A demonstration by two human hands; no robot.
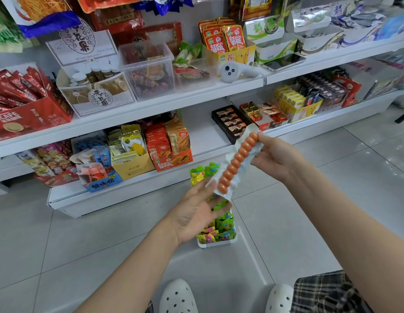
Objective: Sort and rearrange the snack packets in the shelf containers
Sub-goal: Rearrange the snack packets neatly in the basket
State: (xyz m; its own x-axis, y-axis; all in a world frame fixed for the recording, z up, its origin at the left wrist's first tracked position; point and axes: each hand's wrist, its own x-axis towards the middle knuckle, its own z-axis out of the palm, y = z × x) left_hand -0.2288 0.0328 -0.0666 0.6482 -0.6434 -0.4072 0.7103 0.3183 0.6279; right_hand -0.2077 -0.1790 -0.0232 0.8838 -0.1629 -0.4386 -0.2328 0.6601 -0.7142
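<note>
A long white packet with a row of orange sausage balls (238, 160) is held slanted above the floor in front of the shelves. My right hand (275, 157) pinches its upper end between thumb and fingers. My left hand (194, 211) is palm up under its lower end, fingers straight and touching the wrapper. Below the hands a white container (216, 243) full of green, yellow and pink small packets stands on the floor tiles, partly hidden by my left hand.
White shelves (151, 105) hold several boxes of snacks: an orange box (173, 159), a yellow box (131, 168), a clear bin (149, 71), a red coffee box (27, 118). A white scanner (230, 73) lies on the middle shelf. My white shoes (178, 297) are at the bottom.
</note>
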